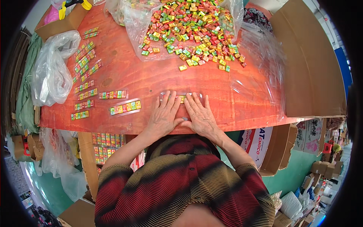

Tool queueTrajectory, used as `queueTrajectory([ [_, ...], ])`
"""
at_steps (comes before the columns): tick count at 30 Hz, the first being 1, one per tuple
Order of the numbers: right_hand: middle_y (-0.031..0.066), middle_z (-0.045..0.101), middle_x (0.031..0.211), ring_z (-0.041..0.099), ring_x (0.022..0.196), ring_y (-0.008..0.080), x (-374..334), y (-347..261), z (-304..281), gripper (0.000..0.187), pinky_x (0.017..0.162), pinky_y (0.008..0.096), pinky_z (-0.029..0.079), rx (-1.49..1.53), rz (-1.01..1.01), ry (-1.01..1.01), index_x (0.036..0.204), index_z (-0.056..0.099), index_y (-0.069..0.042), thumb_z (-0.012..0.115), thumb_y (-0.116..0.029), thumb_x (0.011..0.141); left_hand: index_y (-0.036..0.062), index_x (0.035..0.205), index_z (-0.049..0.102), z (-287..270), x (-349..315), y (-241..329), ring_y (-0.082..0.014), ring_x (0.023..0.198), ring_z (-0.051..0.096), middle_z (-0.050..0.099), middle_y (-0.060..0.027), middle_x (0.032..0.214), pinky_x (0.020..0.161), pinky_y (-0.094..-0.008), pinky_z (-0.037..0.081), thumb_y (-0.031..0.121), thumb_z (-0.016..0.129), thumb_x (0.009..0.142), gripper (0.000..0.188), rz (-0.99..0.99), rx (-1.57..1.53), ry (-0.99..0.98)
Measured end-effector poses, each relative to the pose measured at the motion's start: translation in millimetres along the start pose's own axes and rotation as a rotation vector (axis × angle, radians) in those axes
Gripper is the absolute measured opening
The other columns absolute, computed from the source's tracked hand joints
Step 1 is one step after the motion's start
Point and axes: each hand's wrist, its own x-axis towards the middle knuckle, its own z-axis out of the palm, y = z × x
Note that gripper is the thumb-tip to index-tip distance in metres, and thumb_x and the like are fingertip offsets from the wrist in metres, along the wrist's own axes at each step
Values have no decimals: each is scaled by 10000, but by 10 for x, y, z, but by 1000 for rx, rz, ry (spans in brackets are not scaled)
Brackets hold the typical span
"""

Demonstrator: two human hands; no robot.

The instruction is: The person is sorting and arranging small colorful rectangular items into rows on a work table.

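Observation:
Both hands lie flat, side by side, on a clear plastic strip pack filled with a row of small coloured boxes near the table's front edge. My left hand covers its left part, fingers stretched out. Over the right part rests my right hand, its fingers also straight and a little apart. The two thumbs nearly meet. Between the hands a yellow box shows; most of the row is hidden. To the left lie two similar strip packs, one nearer and one slightly farther.
A heap of small red, green and yellow boxes spills from a clear bag at the back. Flat clear sleeves lie at right beside a tall cardboard box. More filled strips and a plastic bag sit at left.

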Motion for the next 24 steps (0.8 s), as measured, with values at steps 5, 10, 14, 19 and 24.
queueTrajectory([
  [5,183,247,1385,188,1302,337,4,55,-45,793,1040,528,106,122,-86,-26,1297,303,38,558,-459,734,-15,1250,376,-8,-27,29,-375,1250,262,282,-216,1342,983,-549,225,330,637,707,694,-55,-10,-20],
  [10,189,274,1370,193,1297,351,-60,-141,-26,786,1041,529,111,239,-159,-48,1295,305,33,582,-430,724,-30,1196,408,77,-186,108,-402,1185,339,328,-266,1274,969,-543,234,310,645,692,653,-32,-33,97],
  [14,203,300,1354,229,1283,355,116,-425,115,764,1033,529,138,296,-261,-52,1262,354,47,569,-457,730,-15,1200,404,27,-514,27,-401,1208,310,315,-262,1289,978,-534,226,286,636,710,620,-212,-52,181],
  [19,184,380,1295,299,1254,337,533,-663,119,560,1044,499,140,632,-380,26,1255,380,-3,553,-284,803,13,1234,388,-174,-841,-337,-375,1248,267,282,-233,1334,981,-535,218,246,585,768,557,-390,72,211],
  [24,131,455,1232,370,1207,326,1272,-858,87,382,1004,496,248,462,-476,215,1187,466,-58,515,-110,812,7,1292,310,-244,-995,-455,-377,1281,204,219,-238,1368,1019,-518,169,210,549,796,587,-460,93,205],
])
